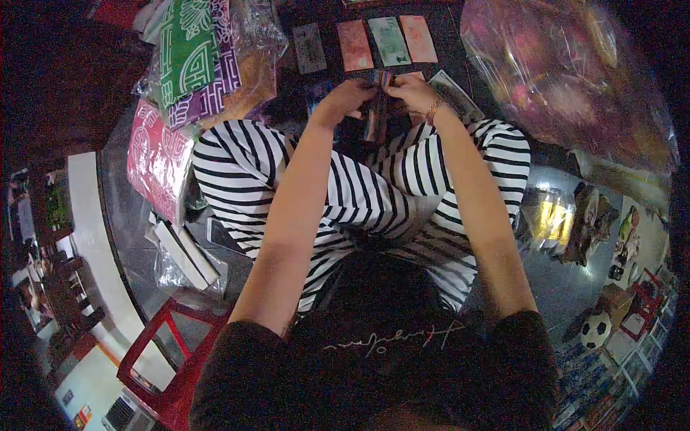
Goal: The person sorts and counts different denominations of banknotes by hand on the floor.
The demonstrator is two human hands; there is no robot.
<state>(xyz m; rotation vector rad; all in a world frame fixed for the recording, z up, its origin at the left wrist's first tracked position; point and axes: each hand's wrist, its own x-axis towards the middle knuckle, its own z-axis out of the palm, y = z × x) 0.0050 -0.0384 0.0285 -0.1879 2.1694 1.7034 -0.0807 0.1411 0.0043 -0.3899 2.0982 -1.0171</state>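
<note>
Pinched in the right hand was a small blue-and-red striped item; the left hand curled beside it, its hold too dark to tell. Beyond lay a green rectangular paper note between two reddish notes.

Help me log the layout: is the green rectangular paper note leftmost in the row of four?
No, the green note lies between two reddish rectangular paper notes.
</note>
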